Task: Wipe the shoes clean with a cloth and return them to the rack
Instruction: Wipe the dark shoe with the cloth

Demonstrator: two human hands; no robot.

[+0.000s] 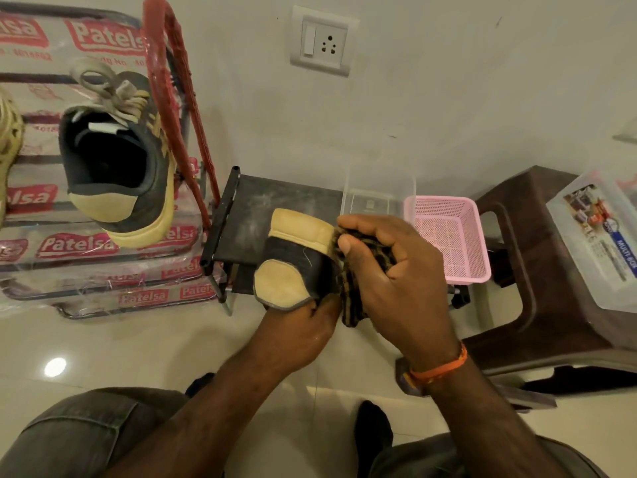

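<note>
The person sits on the floor facing the wall, knees at the bottom of the view. The left hand [303, 326] grips a dark shoe [293, 267] from below, at the heel end, fingers curled under it, so the tan heel patch and pale sole face the viewer. The right hand [386, 270] is closed round a bunched dark patterned cloth [348, 288], thumb on top, and presses it against the shoe's right side. An orange band [437, 369] circles the right wrist.

Take the shoe in hand as the landmark. Just behind it stands a low black rack [248, 208], its dusty top shelf bare where it shows. To the left of the shoe, and higher, the matching second shoe [117, 160] rests tilted, heel down, on a plastic-wrapped rack [79, 243] printed with red labels; a red frame [179, 108] leans beside it. A tan sandal [8, 146] shows at the far left edge. Behind and right of the held shoe sits a clear box [379, 188], then a pink basket [451, 236] beside it. Further right is a brown stool [537, 270] carrying a lidded plastic box [599, 236]. On the wall above is a switch socket [322, 41].
</note>
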